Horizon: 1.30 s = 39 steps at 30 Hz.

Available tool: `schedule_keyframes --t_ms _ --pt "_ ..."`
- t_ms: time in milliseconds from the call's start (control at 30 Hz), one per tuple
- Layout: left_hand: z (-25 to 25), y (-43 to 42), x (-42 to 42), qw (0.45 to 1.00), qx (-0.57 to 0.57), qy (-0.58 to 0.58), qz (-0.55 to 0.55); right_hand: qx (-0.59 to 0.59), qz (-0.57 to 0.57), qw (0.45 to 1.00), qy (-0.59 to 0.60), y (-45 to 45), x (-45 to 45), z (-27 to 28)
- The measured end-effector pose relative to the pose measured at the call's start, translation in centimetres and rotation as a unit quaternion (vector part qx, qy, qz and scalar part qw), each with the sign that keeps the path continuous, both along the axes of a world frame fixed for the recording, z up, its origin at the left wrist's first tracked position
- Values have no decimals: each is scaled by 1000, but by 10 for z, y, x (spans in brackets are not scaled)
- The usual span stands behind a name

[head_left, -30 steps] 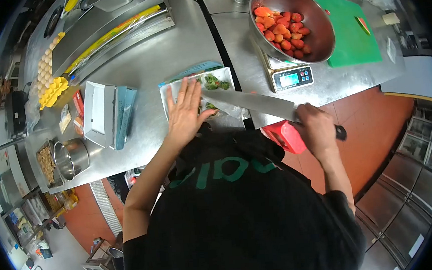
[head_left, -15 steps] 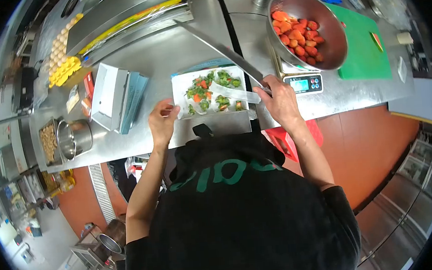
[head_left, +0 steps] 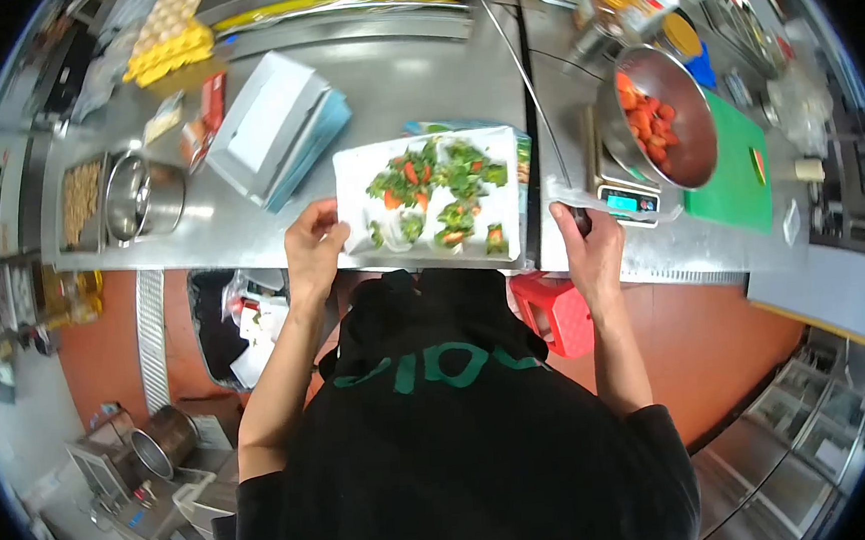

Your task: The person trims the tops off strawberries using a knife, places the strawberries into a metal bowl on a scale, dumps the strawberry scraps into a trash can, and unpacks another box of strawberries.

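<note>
My left hand (head_left: 316,246) grips the left edge of a white tray (head_left: 353,180), its thumb at the rim and its fingers curled. Green strawberry tops (head_left: 460,163) with bits of red fruit lie scattered in the tray. My right hand (head_left: 593,251) is closed round the dark handle of a long knife (head_left: 543,112), whose blade points away from me. Across the top of that hand lies a translucent whitish strip (head_left: 639,210), seemingly held along with the knife. Beyond the knife, a steel bowl (head_left: 695,116) of cut strawberries (head_left: 656,134) sits on a digital scale (head_left: 630,201).
A green cutting board (head_left: 732,184) lies right of the bowl. Left of the tray stand a grey-white box (head_left: 267,131), a steel pot (head_left: 162,197) and egg cartons (head_left: 172,55). A wrap dispenser (head_left: 356,30) lines the back. Below are a red stool (head_left: 561,321) and a bin (head_left: 218,335).
My left hand has taken hold of the tray's edge. My right hand has moved right and nearer me, carrying the knife and the strip away from the tray. The view has shifted.
</note>
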<state>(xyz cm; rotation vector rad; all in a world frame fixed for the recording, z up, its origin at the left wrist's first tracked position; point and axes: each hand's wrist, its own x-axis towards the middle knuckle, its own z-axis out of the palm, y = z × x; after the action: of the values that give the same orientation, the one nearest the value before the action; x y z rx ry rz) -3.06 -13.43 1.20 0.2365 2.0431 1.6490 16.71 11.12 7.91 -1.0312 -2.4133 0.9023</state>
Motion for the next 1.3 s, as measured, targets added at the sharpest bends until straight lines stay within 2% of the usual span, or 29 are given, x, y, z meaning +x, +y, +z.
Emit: schedule_keyframes --t_ms 33,67,100,133,200,267,333,367,400,467,533,600,633,667,733,800,867,900,933,1000,1067,1100,1133,1200,1233,1267,1300 --pt "3 -24 5 998 19 -40 32 31 38 998 -32 -11 -5 1" --pt "3 -51 11 994 36 -82 65 24 58 997 49 -30 -15 -5" --pt "-6 -82 16 991 58 -100 72 17 91 995 36 -49 -27 -6" --pt "-8 -108 26 981 93 -116 124 11 125 992 23 -69 -42 -6" --pt "-7 -167 38 968 16 -180 174 -7 193 981 3 -118 -81 -6" --pt "-36 -232 55 950 44 -209 227 39 306 951 23 -177 -119 -2" --pt "-38 -284 75 907 125 -227 333 93 428 898 41 -236 -150 -9" --pt "-60 -317 86 895 119 -215 372 61 475 877 35 -270 -163 -12" --pt "-71 -343 96 885 118 -214 397 -40 497 866 44 -304 -176 -26" --pt "-81 -390 113 850 189 -218 441 -15 610 792 -25 -361 -206 -49" --pt "-100 -427 117 837 188 -259 443 -235 568 755 -228 -416 -232 -102" --pt "-153 -461 120 859 17 -240 452 -379 513 695 -331 -453 -243 -165" --pt "-146 -461 114 873 -181 -131 434 -369 493 694 -373 -467 -244 -180" --pt "-138 -459 104 844 -371 -17 388 -368 493 691 -379 -478 -244 -199" --pt "-154 -462 99 833 -380 106 387 -274 483 683 -474 -487 -242 -226" --pt "-163 -462 91 808 -409 138 402 -213 503 683 -484 -478 -234 -243" --pt "-155 -458 86 815 -453 149 329 -90 516 659 -540 -478 -232 -200" --pt "-163 -460 85 819 -420 130 369 -47 559 634 -533 -466 -227 -215" --pt "-169 -462 81 787 -440 124 415 -48 557 633 -536 -457 -224 -214" --pt "-183 -472 81 780 -434 83 442 24 662 691 -290 -440 -198 -205" --pt "-174 -474 77 777 -380 5 501 -36 694 636 -335 -433 -194 -174" --pt "-171 -475 75 772 -363 -51 519 -63 699 635 -322 -430 -185 -168" --pt "-166 -474 74 774 -366 -49 514 -56 706 629 -321 -430 -178 -160" --pt "-156 -467 76 809 -266 -94 515 -77 724 589 -351 -436 -171 -149" --pt "-158 -466 79 825 -221 -85 513 -81 709 591 -377 -443 -174 -129" --pt "-157 -463 82 829 -224 -83 506 -86 704 596 -376 -440 -169 -142" --pt "-155 -461 83 827 -147 -75 538 -97 724 594 -338 -437 -162 -168"
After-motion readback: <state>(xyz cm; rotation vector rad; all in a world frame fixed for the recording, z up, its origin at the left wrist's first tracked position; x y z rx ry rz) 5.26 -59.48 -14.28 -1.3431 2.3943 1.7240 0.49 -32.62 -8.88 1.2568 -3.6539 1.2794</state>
